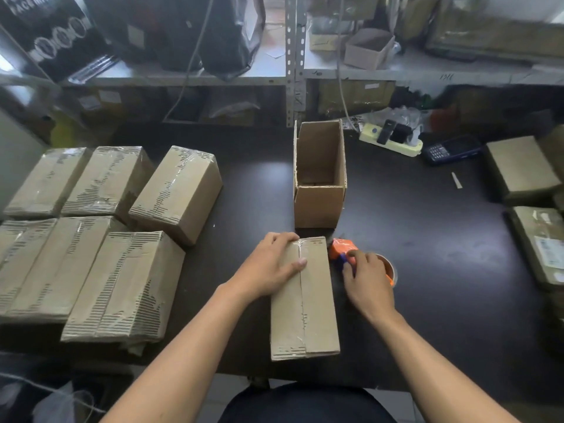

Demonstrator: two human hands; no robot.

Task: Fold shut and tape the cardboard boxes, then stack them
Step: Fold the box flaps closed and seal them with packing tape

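Six taped boxes (100, 239) are laid aside; a seventh (305, 300) is pressed flat-handed by the left grip (271, 264), the dispenser (345, 251) grasped by the right grip (366, 276); one open box (319, 206) remains untaped.

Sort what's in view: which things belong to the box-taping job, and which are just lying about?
Job: closed box under left hand; tape dispenser in right hand; open box; taped boxes.
Lying about: power strip; phone; paper scrap.
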